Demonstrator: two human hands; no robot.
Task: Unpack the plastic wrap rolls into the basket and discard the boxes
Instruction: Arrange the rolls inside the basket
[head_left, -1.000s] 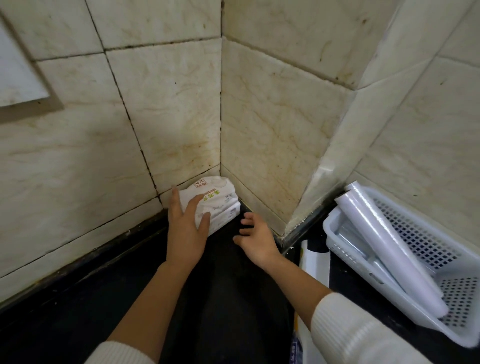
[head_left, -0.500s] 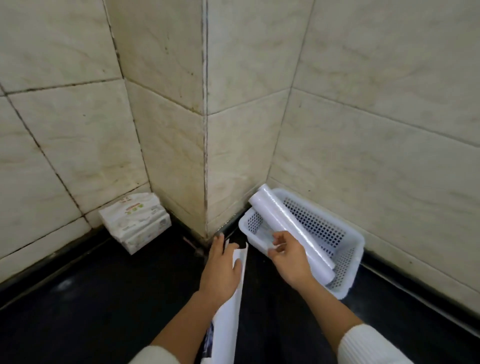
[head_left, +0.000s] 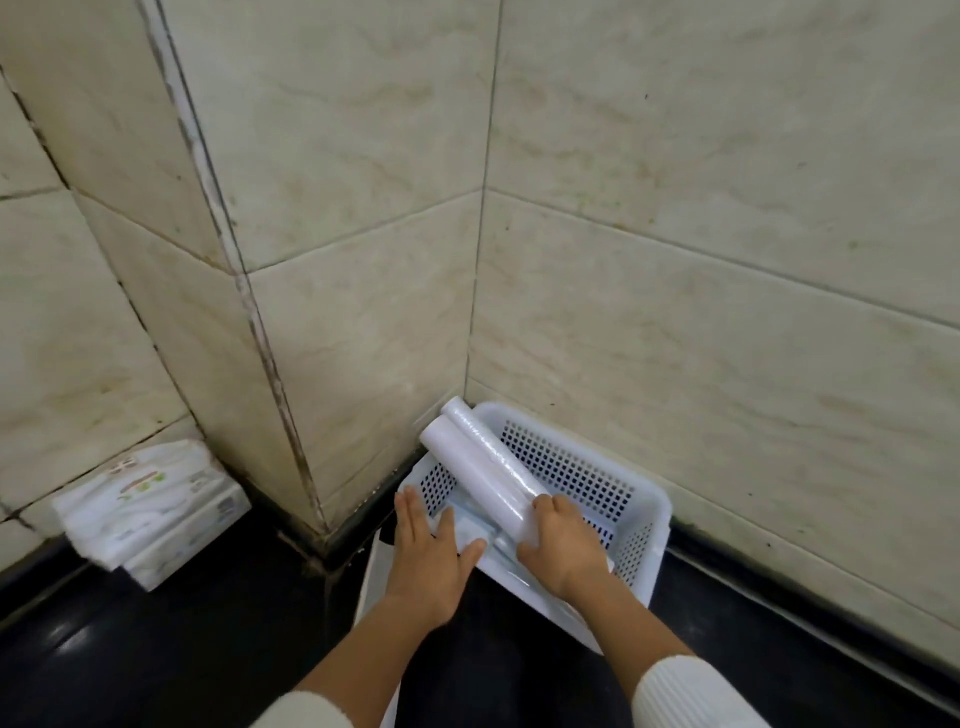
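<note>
Item: 2 rolls (head_left: 480, 470), long axis running up and away from our right hand (head_left: 561, 545), which clasps their near end; left hand (head_left: 431, 556) spread flat on basket (head_left: 652, 512).

We've got both forearms reaching forward, white sleeves at the elbows. Our left hand (head_left: 434, 558) lies flat, palm down, fingers (head_left: 410, 519) straight and together, thumb spread. Our right hand (head_left: 563, 545) is curled, its fingers (head_left: 545, 506) wrapped over and knuckles up.
</note>
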